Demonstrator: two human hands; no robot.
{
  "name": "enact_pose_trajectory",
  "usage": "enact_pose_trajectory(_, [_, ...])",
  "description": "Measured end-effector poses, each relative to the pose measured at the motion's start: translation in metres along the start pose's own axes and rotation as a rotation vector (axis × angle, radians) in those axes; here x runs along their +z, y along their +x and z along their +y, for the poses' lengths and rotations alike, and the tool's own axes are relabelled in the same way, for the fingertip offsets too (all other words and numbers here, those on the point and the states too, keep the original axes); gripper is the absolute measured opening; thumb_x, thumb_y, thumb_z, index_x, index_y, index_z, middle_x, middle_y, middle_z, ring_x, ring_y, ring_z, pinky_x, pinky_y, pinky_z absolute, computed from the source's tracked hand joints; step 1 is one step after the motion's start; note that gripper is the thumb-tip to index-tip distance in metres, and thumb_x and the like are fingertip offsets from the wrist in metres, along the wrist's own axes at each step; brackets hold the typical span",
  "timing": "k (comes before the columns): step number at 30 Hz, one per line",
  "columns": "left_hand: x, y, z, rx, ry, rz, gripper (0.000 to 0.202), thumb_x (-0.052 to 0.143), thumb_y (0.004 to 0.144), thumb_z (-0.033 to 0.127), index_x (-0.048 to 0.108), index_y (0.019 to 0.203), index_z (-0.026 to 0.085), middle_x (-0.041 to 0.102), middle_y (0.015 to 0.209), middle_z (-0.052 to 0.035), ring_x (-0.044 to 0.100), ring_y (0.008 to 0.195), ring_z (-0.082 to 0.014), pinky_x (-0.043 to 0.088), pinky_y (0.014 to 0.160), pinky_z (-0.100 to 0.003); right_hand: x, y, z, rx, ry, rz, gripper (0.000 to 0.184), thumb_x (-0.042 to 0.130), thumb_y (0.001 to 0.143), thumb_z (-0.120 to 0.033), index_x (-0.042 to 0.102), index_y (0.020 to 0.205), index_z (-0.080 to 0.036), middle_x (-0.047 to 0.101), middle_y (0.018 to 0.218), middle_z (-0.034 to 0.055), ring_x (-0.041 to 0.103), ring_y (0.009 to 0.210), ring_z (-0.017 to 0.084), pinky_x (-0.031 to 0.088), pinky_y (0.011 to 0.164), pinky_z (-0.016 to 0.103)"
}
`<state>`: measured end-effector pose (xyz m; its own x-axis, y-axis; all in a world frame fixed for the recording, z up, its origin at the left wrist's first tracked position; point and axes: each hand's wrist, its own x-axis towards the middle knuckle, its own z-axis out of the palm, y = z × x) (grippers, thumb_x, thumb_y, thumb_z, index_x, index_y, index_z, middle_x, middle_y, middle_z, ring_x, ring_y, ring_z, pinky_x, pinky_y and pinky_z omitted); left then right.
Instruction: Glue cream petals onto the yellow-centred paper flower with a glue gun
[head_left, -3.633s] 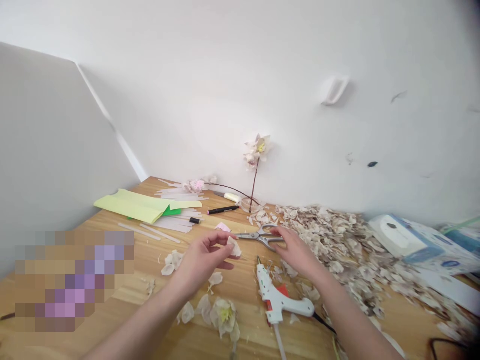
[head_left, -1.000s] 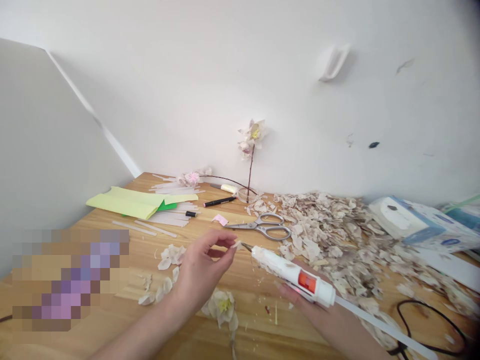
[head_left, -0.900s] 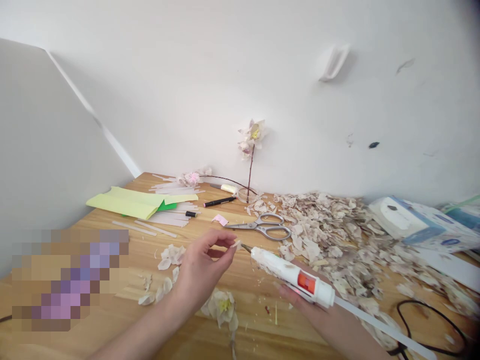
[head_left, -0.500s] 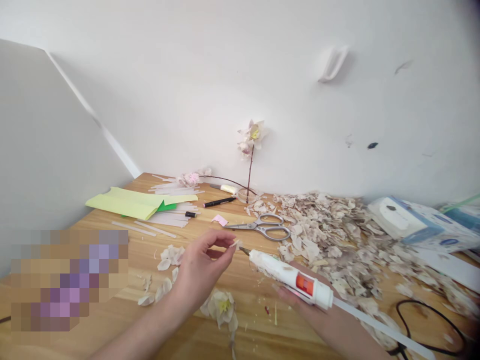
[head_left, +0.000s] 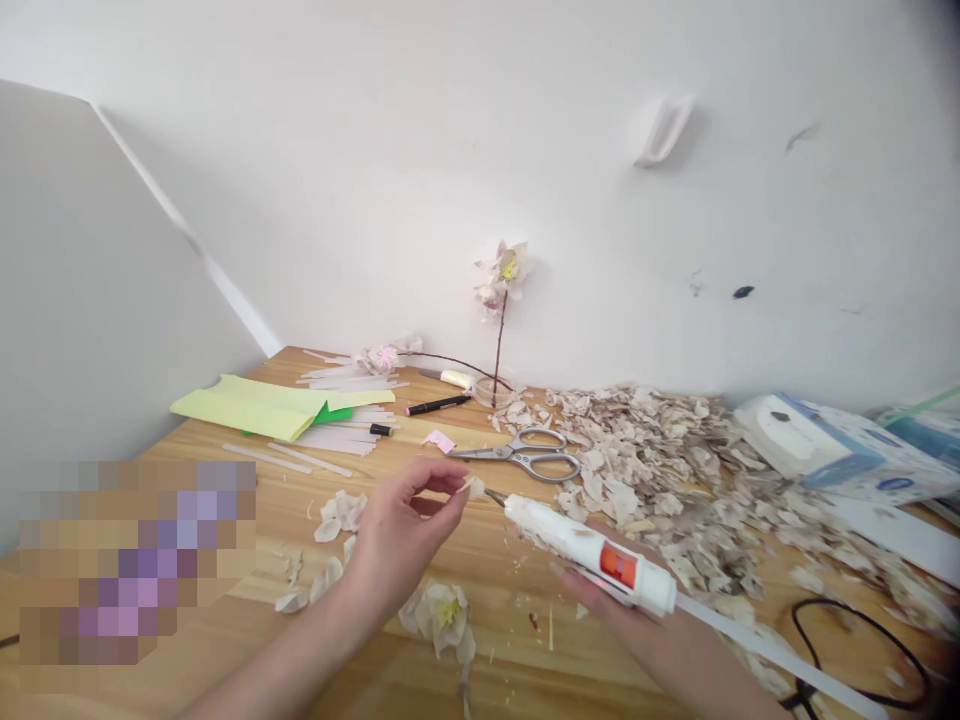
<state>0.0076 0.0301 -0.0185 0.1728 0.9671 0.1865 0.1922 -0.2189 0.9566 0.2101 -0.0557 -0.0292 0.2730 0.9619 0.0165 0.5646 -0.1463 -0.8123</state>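
Observation:
Between the thumb and fingertips of my left hand (head_left: 412, 525) is a small pale petal (head_left: 473, 487). My right hand (head_left: 637, 610) is closed round a white glue gun (head_left: 577, 540) with an orange patch and a long clear glue stick (head_left: 780, 655) coming out of its back. The gun's metal nozzle points left and sits close to the petal; whether it touches, I cannot tell. Below my hands, a pale flower with a yellow centre (head_left: 448, 607) lies on the wooden table (head_left: 360, 660). Loose petals (head_left: 341, 515) lie just left of my left hand.
A big heap of dried petals (head_left: 652, 430) covers the right side. Silver scissors (head_left: 525, 453) and a black marker (head_left: 439, 404) lie behind my hands. A finished flower (head_left: 506, 265) stands by the wall. Yellow paper (head_left: 262, 405) is left; a tissue box (head_left: 840, 445) is right.
My right hand has drawn the glue gun slightly to the right and down. More of the petal in my left hand shows, while the left hand stays almost still.

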Motion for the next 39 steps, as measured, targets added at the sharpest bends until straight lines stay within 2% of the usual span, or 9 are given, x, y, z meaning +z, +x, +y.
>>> enact_pose_trajectory(5, [0.001,0.000,-0.002,0.021,0.036,0.006,0.010,0.061,0.073,0.025,0.066,0.080,0.022,0.067,0.078,-0.0010,0.063,0.068,-0.0121,0.052,0.057,-0.019,0.002,0.002,0.024,0.061,-0.034,0.049,0.052,0.063,0.063,-0.051,0.060,0.107,-0.024,0.063,0.111,0.0071,0.055,0.105,0.034,0.045,0.090,0.047])
enact_pose_trajectory(11, [0.002,-0.002,0.000,0.006,0.010,0.000,0.011,0.063,0.071,0.025,0.066,0.080,0.021,0.068,0.077,-0.0021,0.064,0.069,-0.0134,0.052,0.055,-0.019,0.004,0.002,0.018,0.059,-0.071,-0.028,0.042,0.064,0.065,-0.049,0.064,0.101,-0.027,0.065,0.107,0.0060,0.057,0.103,0.033,0.047,0.088,0.044])
enact_pose_trajectory(16, [0.001,0.000,0.001,-0.017,-0.006,-0.001,0.012,0.063,0.070,0.026,0.066,0.080,0.020,0.067,0.076,-0.0023,0.064,0.068,-0.0135,0.052,0.054,-0.019,0.003,0.002,0.020,0.096,-0.014,0.016,0.053,0.064,0.063,-0.053,0.061,0.107,-0.024,0.061,0.114,0.0082,0.054,0.106,0.033,0.041,0.094,0.048])
enact_pose_trajectory(24, [0.001,-0.003,0.003,-0.090,-0.063,-0.047,0.015,0.064,0.070,0.028,0.066,0.082,0.018,0.067,0.077,-0.0033,0.063,0.068,-0.0144,0.053,0.058,-0.023,0.005,0.000,0.032,0.065,-0.010,0.028,0.052,0.065,0.063,-0.053,0.058,0.108,-0.027,0.058,0.116,0.0065,0.051,0.108,0.034,0.038,0.094,0.054])
enact_pose_trajectory(28, [0.000,-0.001,0.004,-0.127,-0.152,-0.065,0.016,0.066,0.068,0.028,0.066,0.080,0.017,0.066,0.077,-0.0039,0.062,0.072,-0.0161,0.055,0.062,-0.027,0.003,0.001,0.023,0.089,-0.055,0.021,0.050,0.063,0.066,-0.052,0.057,0.109,-0.026,0.057,0.115,0.0069,0.051,0.107,0.033,0.040,0.092,0.049])
enact_pose_trajectory(30, [-0.001,0.001,0.004,-0.157,-0.204,-0.066,0.017,0.067,0.067,0.027,0.066,0.080,0.017,0.065,0.072,-0.0025,0.061,0.070,-0.0153,0.055,0.062,-0.027,-0.001,0.003,0.013,0.041,-0.111,0.008,0.043,0.059,0.069,-0.051,0.057,0.104,-0.025,0.060,0.108,0.0066,0.054,0.103,0.031,0.043,0.086,0.044])
enact_pose_trajectory(32, [-0.002,0.003,0.005,-0.194,-0.263,-0.071,0.017,0.069,0.065,0.026,0.066,0.080,0.017,0.063,0.067,-0.0003,0.060,0.065,-0.0131,0.055,0.061,-0.026,-0.005,0.008,0.003,-0.065,-0.202,-0.081,0.025,0.054,0.075,-0.046,0.057,0.087,-0.025,0.062,0.086,0.0037,0.059,0.082,0.026,0.047,0.069,0.037])
enact_pose_trajectory(34, [-0.003,0.004,0.007,-0.227,-0.319,-0.083,0.018,0.070,0.064,0.026,0.066,0.080,0.017,0.061,0.064,0.0014,0.058,0.060,-0.0108,0.054,0.060,-0.024,-0.006,0.014,-0.003,-0.185,-0.326,-0.189,0.017,0.050,0.079,-0.038,0.048,0.070,-0.024,0.056,0.067,0.0000,0.055,0.061,0.020,0.041,0.054,0.031])
enact_pose_trajectory(39, [-0.010,0.008,0.011,-0.250,-0.377,-0.071,0.020,0.072,0.063,0.025,0.066,0.080,0.017,0.061,0.066,0.0021,0.058,0.061,-0.0095,0.053,0.059,-0.021,0.004,0.030,0.016,-0.326,-0.560,-0.276,0.010,0.052,0.073,-0.018,0.044,0.078,-0.020,0.055,0.083,0.0046,0.051,0.069,0.020,0.037,0.059,0.030])
